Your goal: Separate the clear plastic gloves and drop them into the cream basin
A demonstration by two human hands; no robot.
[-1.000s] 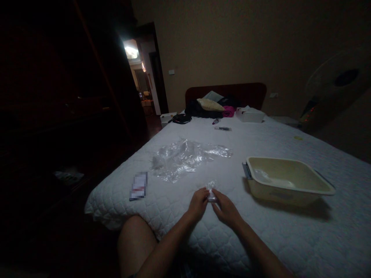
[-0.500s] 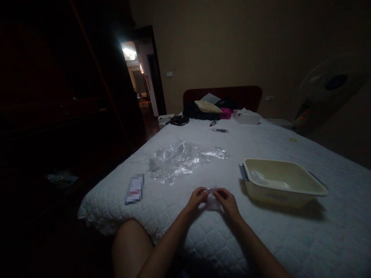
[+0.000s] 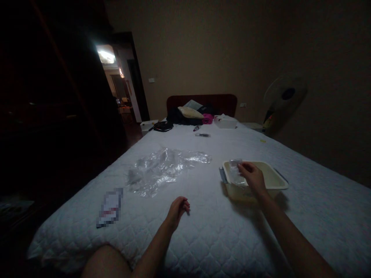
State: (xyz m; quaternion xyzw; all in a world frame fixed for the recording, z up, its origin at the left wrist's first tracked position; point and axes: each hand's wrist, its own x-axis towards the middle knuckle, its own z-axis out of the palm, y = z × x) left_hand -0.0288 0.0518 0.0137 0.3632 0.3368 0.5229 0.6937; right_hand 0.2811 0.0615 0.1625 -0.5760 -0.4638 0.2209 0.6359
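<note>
My right hand [image 3: 253,177] is over the near left part of a cream plastic basin [image 3: 276,181] on the white quilted bed [image 3: 203,224], its fingers pinched on a small clear plastic bag [image 3: 236,170]. My left hand [image 3: 178,208] rests on the quilt to the left, fingers curled loosely with nothing seen in them. A crumpled sheet of clear plastic [image 3: 162,170] lies farther up the bed on the left. A small flat packet [image 3: 109,206] lies near the bed's left edge.
At the headboard end sit pillows, dark clothes and a pink item [image 3: 191,114], plus a white box [image 3: 225,121]. A standing fan [image 3: 285,96] is at the right wall. A lit doorway [image 3: 116,85] opens at the left. My bare knee [image 3: 104,262] shows at the bottom.
My right hand carried the small plastic bag from the quilt between both hands over to the basin. My left hand let go and stayed on the quilt. The view shifted right.
</note>
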